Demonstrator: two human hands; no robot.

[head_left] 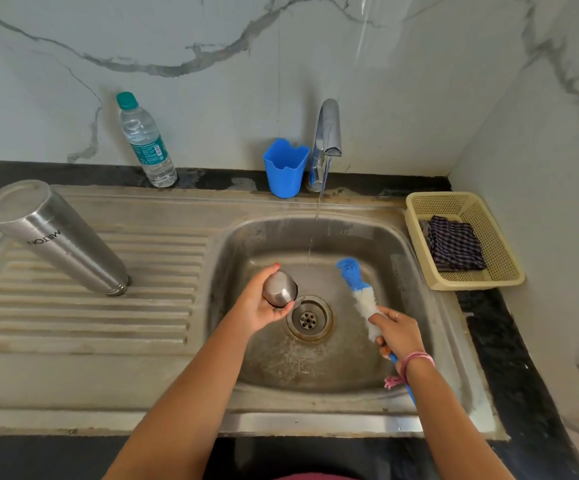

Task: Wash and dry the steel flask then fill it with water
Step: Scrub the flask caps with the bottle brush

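- Over the sink basin point(378, 237), the left hand point(256, 311) curls its fingers round a small steel flask cap point(280, 289), holding it just left of the drain point(309, 318).
- The right hand point(398, 332) grips a bottle brush point(359, 292) by the lower bristles and handle; its blue tip points up and away toward the back of the basin, and the blue handle runs out under the wrist.
- A thin stream of water falls from the tap point(327, 133) into the basin between the cap and the brush tip, touching neither.
- The steel flask point(56, 237) stands upside down on the ribbed draining board point(90, 317), mouth down, base up, well apart from both hands.
- On the dark bench point(509, 358) behind the sink stand a plastic water bottle point(144, 140) with a green top and a blue plastic cup point(285, 166), the cup just beside the tap.
- To the right of the basin sits a cream basket point(488, 275) holding a folded striped cloth point(454, 242).
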